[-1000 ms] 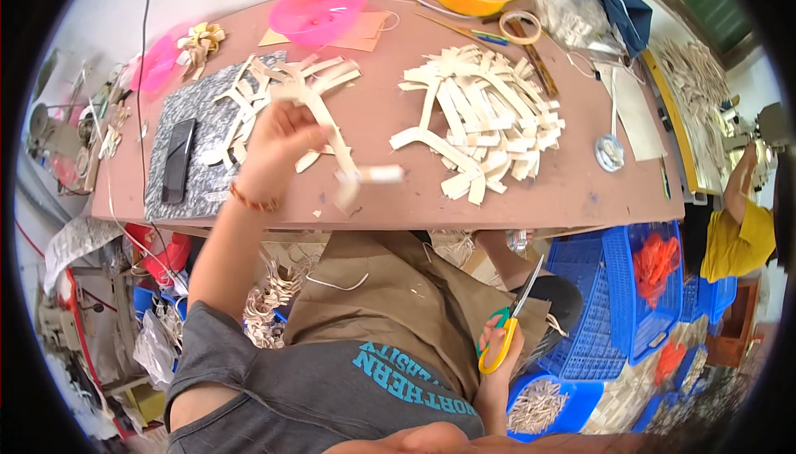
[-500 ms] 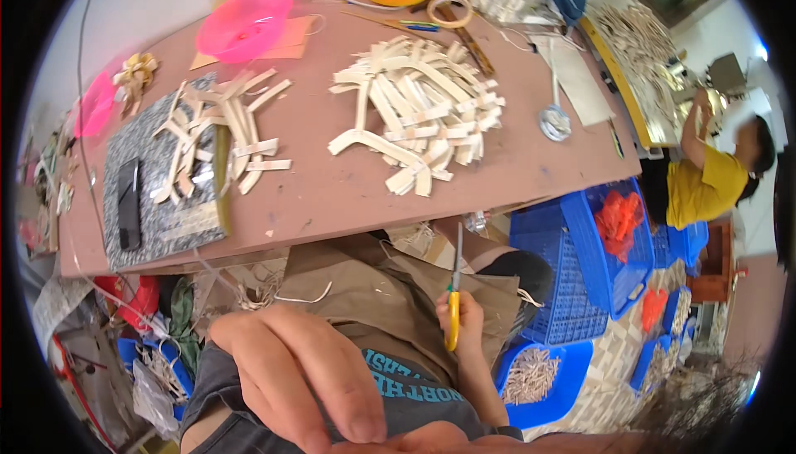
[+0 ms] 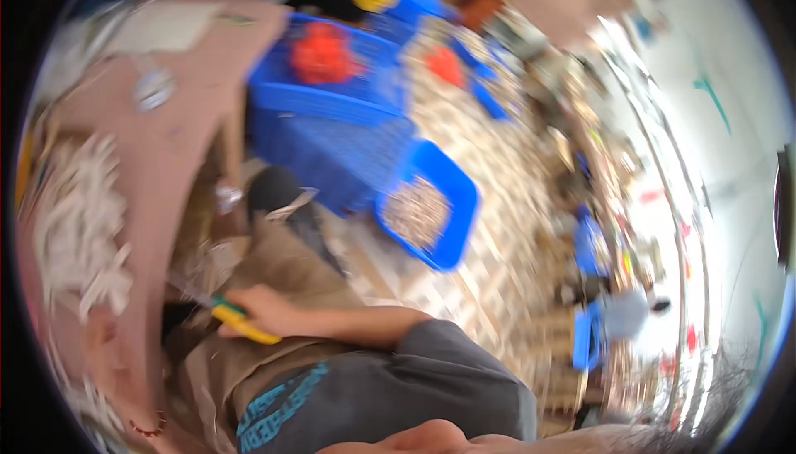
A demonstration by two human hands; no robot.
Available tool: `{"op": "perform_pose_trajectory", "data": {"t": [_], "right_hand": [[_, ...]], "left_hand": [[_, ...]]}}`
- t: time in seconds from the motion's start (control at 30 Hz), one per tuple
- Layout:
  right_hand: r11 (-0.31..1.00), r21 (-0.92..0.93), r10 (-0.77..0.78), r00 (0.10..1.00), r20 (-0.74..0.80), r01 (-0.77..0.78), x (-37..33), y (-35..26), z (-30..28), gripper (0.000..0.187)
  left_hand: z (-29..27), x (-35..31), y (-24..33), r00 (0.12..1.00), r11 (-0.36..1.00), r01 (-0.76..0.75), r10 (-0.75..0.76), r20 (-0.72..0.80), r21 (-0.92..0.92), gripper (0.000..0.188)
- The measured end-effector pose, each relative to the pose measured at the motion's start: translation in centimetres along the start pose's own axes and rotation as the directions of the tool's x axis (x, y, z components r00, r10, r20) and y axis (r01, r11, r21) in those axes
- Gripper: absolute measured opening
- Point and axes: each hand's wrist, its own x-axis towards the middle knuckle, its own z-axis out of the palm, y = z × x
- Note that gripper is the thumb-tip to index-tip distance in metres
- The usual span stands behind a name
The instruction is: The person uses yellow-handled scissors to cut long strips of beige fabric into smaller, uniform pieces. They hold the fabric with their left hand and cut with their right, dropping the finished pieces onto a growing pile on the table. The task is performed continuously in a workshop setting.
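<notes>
Closed around the yellow-and-green handle of a bladed tool (image 3: 240, 324) is my right hand (image 3: 269, 311), held over my lap beside the table edge. The tool's narrow metal blade points up and left, blurred by motion. My left hand (image 3: 104, 334), with a beaded bracelet at its wrist, reaches over the table at the lower left. It is just below a pile of pale, flat strip pieces (image 3: 83, 226); its fingers are too smeared to read. More pale pieces (image 3: 95, 404) lie near my left wrist, partly cut off by the picture's dark rim.
Beyond the brown table (image 3: 186, 81) stand blue plastic crates (image 3: 323, 143), one with a red bag (image 3: 322, 54) in it. A blue tub (image 3: 454, 230) of small pale pieces stands on the tiled floor (image 3: 414, 288). Another person (image 3: 626, 315) is farther off at the right.
My view has swung to the right, so the table now sits at the left. The left hand has gone from close before me to over the table. The right hand still holds the tool.
</notes>
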Motion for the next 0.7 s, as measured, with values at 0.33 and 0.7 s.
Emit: {"op": "perform_pose_trajectory", "data": {"t": [0.33, 0.7], "right_hand": [[0.997, 0.008, 0.073, 0.977, -0.201, -0.073, -3.7, -1.0, 0.2, 0.046], [0.968, 0.163, -0.102, 0.896, -0.432, 0.189, 1.8, -6.4, 0.8, 0.042]], "left_hand": [[2.9, 1.9, -8.5, 0.998, 0.901, 0.056, -0.048, -0.031, 0.43, 0.029], [1.0, 2.9, 2.2, 0.972, 0.971, -0.22, 0.21, 0.1, 0.097, 0.016]]}}
